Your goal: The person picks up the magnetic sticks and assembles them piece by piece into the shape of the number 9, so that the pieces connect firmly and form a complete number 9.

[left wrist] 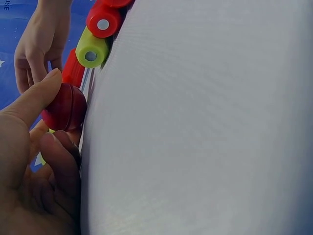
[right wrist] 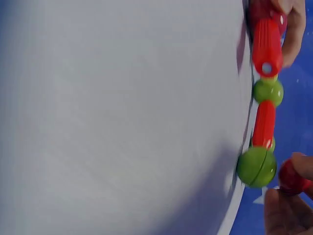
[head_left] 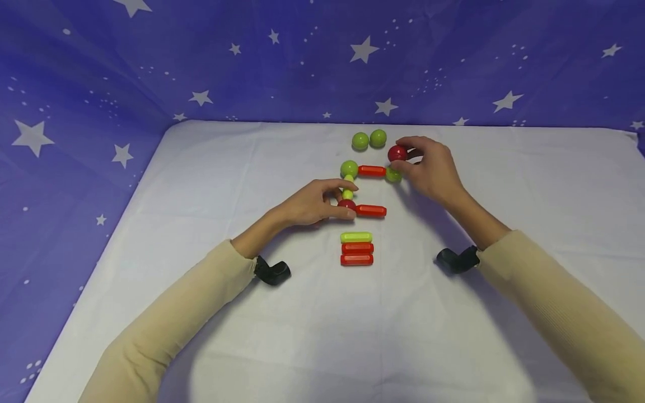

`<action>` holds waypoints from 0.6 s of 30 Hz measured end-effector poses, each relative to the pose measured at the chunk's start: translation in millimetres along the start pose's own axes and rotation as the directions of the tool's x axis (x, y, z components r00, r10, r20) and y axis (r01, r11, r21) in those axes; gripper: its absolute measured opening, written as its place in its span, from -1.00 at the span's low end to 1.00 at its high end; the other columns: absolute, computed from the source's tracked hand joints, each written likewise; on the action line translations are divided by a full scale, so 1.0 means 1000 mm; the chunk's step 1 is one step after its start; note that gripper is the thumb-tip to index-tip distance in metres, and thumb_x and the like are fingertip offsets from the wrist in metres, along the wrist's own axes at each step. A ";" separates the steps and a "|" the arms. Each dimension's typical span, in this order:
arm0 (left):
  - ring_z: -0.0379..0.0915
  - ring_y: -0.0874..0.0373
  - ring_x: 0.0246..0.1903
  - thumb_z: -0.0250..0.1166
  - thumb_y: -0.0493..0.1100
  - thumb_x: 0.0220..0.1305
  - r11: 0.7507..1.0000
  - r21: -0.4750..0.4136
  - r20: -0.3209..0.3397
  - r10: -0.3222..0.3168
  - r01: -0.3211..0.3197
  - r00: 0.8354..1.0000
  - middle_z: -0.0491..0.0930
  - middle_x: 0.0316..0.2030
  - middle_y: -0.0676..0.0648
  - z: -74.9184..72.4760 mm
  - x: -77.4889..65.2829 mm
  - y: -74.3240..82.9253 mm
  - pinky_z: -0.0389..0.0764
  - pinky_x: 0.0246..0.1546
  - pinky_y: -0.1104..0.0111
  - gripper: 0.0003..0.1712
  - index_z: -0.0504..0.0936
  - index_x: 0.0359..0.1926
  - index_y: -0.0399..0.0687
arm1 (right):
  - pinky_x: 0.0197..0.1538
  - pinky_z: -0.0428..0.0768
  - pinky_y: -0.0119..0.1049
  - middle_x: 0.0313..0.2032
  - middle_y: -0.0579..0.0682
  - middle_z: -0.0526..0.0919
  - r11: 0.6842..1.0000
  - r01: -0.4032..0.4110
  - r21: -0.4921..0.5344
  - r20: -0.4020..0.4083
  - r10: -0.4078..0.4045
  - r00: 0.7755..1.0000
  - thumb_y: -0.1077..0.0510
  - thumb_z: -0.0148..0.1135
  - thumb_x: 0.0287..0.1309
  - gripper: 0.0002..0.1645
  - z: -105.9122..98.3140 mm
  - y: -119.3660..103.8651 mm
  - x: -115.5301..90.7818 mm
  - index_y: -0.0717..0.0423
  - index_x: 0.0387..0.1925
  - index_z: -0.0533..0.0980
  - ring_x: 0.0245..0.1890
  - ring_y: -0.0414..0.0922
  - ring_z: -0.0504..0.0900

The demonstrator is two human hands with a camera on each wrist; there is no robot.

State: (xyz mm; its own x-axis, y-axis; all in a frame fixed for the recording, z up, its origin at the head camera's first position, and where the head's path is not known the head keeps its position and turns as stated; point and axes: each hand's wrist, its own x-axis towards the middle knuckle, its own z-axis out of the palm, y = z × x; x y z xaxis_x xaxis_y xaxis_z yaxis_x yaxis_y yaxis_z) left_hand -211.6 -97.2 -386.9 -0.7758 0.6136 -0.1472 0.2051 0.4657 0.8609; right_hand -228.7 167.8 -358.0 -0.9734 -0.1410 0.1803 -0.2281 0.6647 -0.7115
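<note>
Beyond the fingers of both hands we are seeing a star-printed cloth [head_left: 292, 73]; beneath them a white-covered table [head_left: 312, 336] is spreading. A left sleeve [head_left: 181, 302] and a right sleeve [head_left: 549, 302] are reaching toward the work.

The left hand [head_left: 316, 202] is gripping a corner red ball [head_left: 346, 206] between thumb and fingers; the right hand [head_left: 433, 170] is pinching a loose red ball [head_left: 397, 152] just above a joined green ball [head_left: 393, 176], though whether these are touching we are not able to tell.

To the right of the left fingers, a lower red rod [head_left: 370, 211] is extending from the corner ball. Under the left forefinger a yellow-green rod [head_left: 347, 194] is running up to an upper green ball [head_left: 349, 168], from which an upper red rod [head_left: 372, 170] is leading toward the right fingers. Nearer than the left fingers, three loose rods [head_left: 357, 248] are lying stacked side by side; beyond them, two spare green balls [head_left: 369, 139] are resting.

We are judging the pieces light, stiff and smooth, the balls prone to rolling; opposed fingertips across a ball's middle are probably offering the surest hold.
</note>
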 end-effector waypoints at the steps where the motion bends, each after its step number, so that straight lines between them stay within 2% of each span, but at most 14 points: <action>1: 0.33 0.05 -0.49 0.47 0.00 0.16 1.000 0.000 0.000 0.002 -0.002 1.000 0.52 -0.14 -0.06 0.000 0.000 0.000 0.34 -0.57 0.35 -0.37 0.53 0.25 0.04 | 0.05 0.52 -0.08 0.01 0.21 0.61 1.000 0.006 0.014 -0.006 -0.006 1.000 0.26 0.37 0.18 -0.51 0.000 -0.001 -0.003 0.28 0.15 0.53 -0.03 0.11 0.59; 6: 0.32 0.06 -0.52 0.48 -0.01 0.16 1.000 -0.014 -0.004 0.004 -0.004 1.000 0.52 -0.15 -0.07 0.000 -0.001 0.001 0.34 -0.61 0.35 -0.37 0.53 0.24 0.03 | -0.11 0.55 -0.42 -0.04 0.14 0.63 0.996 0.010 0.087 -0.047 -0.006 0.999 0.22 0.40 0.15 -0.56 0.002 -0.004 -0.020 0.24 0.07 0.57 -0.11 0.05 0.65; 8: 0.31 0.06 -0.55 0.48 -0.01 0.15 1.000 -0.024 -0.003 -0.001 0.001 1.000 0.52 -0.15 -0.07 0.001 -0.002 0.001 0.34 -0.63 0.36 -0.37 0.54 0.24 0.03 | -0.13 0.54 -0.47 -0.04 0.13 0.64 0.995 -0.003 0.098 -0.042 0.007 0.999 0.21 0.41 0.14 -0.57 0.002 -0.005 -0.027 0.23 0.06 0.57 -0.12 0.05 0.65; 14: 0.30 0.07 -0.58 0.48 0.00 0.15 1.000 -0.027 -0.002 -0.012 0.012 1.000 0.52 -0.16 -0.07 0.001 -0.001 0.001 0.35 -0.64 0.36 -0.37 0.53 0.24 0.05 | -0.01 0.60 -0.26 -0.01 0.12 0.62 0.994 -0.006 0.108 0.002 0.006 1.000 0.21 0.39 0.17 -0.57 0.004 -0.008 -0.040 0.24 0.06 0.56 -0.06 0.05 0.63; 18: 0.31 0.06 -0.58 0.48 0.01 0.15 1.000 -0.019 -0.003 -0.013 0.013 1.000 0.52 -0.15 -0.07 0.001 -0.001 0.001 0.36 -0.64 0.35 -0.36 0.53 0.24 0.06 | 0.00 0.60 -0.23 0.00 0.11 0.62 0.993 0.013 0.118 0.017 -0.015 1.000 0.21 0.39 0.17 -0.56 0.004 -0.008 -0.046 0.24 0.08 0.55 -0.03 0.03 0.63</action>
State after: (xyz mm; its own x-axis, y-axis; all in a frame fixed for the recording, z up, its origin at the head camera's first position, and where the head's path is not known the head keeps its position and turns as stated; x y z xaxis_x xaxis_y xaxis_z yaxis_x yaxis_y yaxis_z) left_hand -210.4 -96.9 -386.7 -0.7803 0.6053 -0.1572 0.1831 0.4614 0.8681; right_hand -181.9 166.2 -362.9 -0.9702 -0.1631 0.1794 -0.2411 0.5713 -0.7845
